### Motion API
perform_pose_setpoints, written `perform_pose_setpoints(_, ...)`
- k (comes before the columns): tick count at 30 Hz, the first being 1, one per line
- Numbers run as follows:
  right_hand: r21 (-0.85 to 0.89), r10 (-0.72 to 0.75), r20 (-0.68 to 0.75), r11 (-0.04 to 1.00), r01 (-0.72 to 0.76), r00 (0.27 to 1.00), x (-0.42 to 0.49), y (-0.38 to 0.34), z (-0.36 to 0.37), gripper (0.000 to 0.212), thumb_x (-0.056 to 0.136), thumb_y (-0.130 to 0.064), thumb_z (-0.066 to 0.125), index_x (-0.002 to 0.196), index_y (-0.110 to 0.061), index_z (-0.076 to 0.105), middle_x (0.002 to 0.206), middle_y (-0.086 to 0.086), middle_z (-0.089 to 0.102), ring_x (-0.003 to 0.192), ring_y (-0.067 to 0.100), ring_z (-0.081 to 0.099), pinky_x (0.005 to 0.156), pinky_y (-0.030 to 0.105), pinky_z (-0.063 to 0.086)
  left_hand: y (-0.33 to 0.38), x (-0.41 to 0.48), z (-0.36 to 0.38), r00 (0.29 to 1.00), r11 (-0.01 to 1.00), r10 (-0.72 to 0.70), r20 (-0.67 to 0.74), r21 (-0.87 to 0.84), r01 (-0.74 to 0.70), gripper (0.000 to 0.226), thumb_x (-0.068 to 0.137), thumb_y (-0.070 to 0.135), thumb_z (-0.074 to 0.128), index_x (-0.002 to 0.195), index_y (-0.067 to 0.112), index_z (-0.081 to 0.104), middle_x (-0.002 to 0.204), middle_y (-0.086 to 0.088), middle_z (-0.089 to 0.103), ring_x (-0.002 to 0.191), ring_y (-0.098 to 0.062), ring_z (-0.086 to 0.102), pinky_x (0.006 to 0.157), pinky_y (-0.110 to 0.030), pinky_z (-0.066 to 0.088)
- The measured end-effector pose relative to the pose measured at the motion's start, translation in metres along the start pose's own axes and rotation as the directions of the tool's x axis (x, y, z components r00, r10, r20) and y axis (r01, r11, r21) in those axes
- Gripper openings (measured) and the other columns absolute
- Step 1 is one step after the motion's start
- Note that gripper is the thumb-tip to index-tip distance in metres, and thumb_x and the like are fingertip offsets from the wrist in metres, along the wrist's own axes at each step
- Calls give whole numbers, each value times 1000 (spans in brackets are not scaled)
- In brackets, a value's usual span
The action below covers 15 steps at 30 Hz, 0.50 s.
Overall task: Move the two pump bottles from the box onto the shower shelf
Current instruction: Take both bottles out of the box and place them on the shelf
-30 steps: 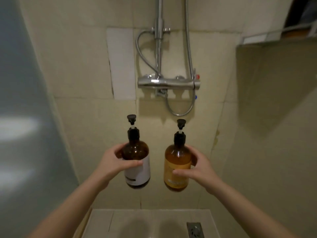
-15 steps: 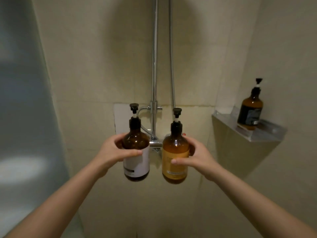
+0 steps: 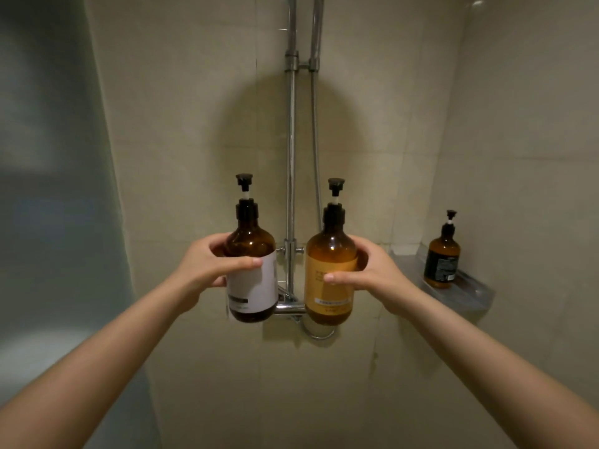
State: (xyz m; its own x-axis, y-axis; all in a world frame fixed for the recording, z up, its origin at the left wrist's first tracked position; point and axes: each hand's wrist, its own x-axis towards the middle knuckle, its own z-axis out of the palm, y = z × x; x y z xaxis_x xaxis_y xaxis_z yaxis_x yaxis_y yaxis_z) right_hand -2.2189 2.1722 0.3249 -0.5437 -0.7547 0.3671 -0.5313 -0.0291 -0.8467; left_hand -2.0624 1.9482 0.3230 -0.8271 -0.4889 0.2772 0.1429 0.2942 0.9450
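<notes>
My left hand (image 3: 207,268) grips a dark brown pump bottle with a white label (image 3: 251,254), held upright in the air. My right hand (image 3: 372,273) grips an amber pump bottle with an orange label (image 3: 330,254), also upright, beside the first. Both bottles hang in front of the shower pipe at mid-frame. The shower shelf (image 3: 466,294), a small corner ledge, sits to the right at about the same height as the bottles. The box is out of view.
A third brown pump bottle with a dark label (image 3: 442,254) stands on the shelf near the corner. A chrome shower pipe and hose (image 3: 291,140) run down the tiled wall behind the bottles. A frosted glass panel (image 3: 48,189) bounds the left side.
The view has tilted up and the bottles have risen with it. The shelf and its bottle came into sight on the right. Both hands keep their grip.
</notes>
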Motion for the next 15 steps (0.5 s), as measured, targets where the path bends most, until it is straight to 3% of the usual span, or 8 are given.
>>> perform_pose_setpoints(5, -46, 22, -10, 999, -23, 1000, -11, -7, 3, 67, 65, -26, 82, 124, -25, 51, 114, -11, 61, 102, 8, 60, 70, 15, 51, 4, 3, -5, 1000, 1000, 11, 28, -12, -10, 60, 33, 41, 89, 89, 38, 68, 101, 6, 69, 98, -16, 64, 71, -36, 56)
perform_pose_setpoints(8, -66, 47, -29, 997, -48, 998, -17, -7, 5, 78, 59, -30, 80, 130, -18, 48, 120, -4, 59, 107, 12, 58, 80, 23, 51, 0, 8, -2, 998, 1000, 2, 63, -21, -1, 58, 35, 40, 89, 89, 38, 67, 102, 6, 68, 99, -17, 63, 73, -37, 57)
perform_pose_setpoints(12, -74, 77, -94, 994, -84, 993, -21, -7, 4, 85, 55, -36, 81, 131, -18, 47, 123, -2, 58, 110, 16, 57, 91, 37, 51, -3, 22, 6, 993, 999, 17, 117, -32, -13, 61, 34, 43, 85, 92, 38, 66, 103, 6, 68, 100, -16, 63, 74, -38, 57)
perform_pose_setpoints(15, -81, 99, -118, 991, -109, 988, -16, -5, -4, 81, 53, -40, 81, 125, -23, 50, 118, -6, 59, 108, 15, 57, 86, 34, 52, -5, 38, 17, 989, 999, 10, 147, -37, -5, 61, 38, 40, 88, 96, 37, 67, 105, 4, 68, 102, -19, 63, 82, -45, 56)
